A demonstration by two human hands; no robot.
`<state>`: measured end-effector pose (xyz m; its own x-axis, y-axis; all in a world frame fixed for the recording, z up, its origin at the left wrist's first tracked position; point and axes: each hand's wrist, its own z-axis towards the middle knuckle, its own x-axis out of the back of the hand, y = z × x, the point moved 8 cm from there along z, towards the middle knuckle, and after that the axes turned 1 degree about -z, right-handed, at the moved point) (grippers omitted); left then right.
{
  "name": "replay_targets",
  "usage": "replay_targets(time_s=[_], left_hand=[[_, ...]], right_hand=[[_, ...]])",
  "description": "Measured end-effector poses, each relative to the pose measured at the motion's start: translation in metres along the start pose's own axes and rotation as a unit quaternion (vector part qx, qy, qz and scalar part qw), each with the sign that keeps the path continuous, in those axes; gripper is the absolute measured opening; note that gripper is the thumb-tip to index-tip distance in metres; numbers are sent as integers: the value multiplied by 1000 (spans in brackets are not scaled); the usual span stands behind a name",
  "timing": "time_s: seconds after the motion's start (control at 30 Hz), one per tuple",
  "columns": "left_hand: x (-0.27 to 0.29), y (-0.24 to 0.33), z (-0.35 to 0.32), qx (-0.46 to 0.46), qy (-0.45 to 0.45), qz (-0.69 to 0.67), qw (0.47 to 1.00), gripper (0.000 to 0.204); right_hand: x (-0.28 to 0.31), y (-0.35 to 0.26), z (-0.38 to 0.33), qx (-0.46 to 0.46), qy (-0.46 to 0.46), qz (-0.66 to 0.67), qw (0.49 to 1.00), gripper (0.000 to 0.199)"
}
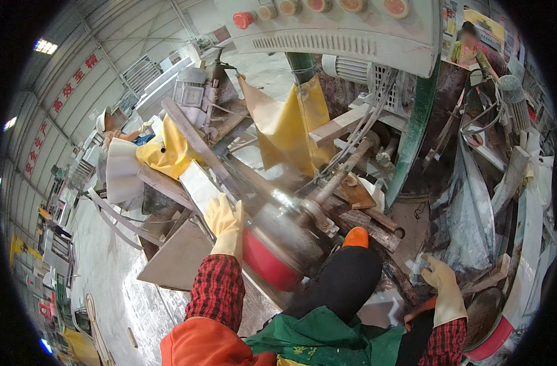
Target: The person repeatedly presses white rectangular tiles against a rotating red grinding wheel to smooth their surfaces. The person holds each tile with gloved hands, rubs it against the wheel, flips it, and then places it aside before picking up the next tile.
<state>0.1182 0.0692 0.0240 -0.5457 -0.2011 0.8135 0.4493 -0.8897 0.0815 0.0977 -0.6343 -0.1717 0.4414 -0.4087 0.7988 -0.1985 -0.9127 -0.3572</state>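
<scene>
My left hand (pixel 225 221), in a cream rubber glove, lies with fingers stretched over a pale, narrow slab (pixel 199 184) beside a machine. Right next to it is a drum-like wheel (pixel 278 244) with a red band, its upper part smeared as if turning. My right hand (pixel 440 279), gloved alike, is off to the right near my leg, fingers apart and loosely bent, with nothing visible in it. Between the hands my knee is bent, and the orange tip of a boot (pixel 356 237) shows beyond it.
Yellow sheets (pixel 297 122) hang behind the wheel, near a shaft (pixel 342 171) and loose hoses. A grey control box (pixel 333 36) with several knobs overhangs the far side. Another red-banded wheel (pixel 492 338) stands at lower right. Other people (pixel 111 125) are farther off.
</scene>
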Motion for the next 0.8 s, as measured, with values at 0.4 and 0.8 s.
replay_targets(time_s=[0.4, 0.8], left_hand=[[3, 11, -6, 20, -51, -24, 998, 53], [13, 17, -11, 19, -60, -10, 998, 55]], right_hand=[[23, -27, -34, -34, -65, -35, 997, 61], [19, -33, -35, -23, -75, -20, 997, 59]])
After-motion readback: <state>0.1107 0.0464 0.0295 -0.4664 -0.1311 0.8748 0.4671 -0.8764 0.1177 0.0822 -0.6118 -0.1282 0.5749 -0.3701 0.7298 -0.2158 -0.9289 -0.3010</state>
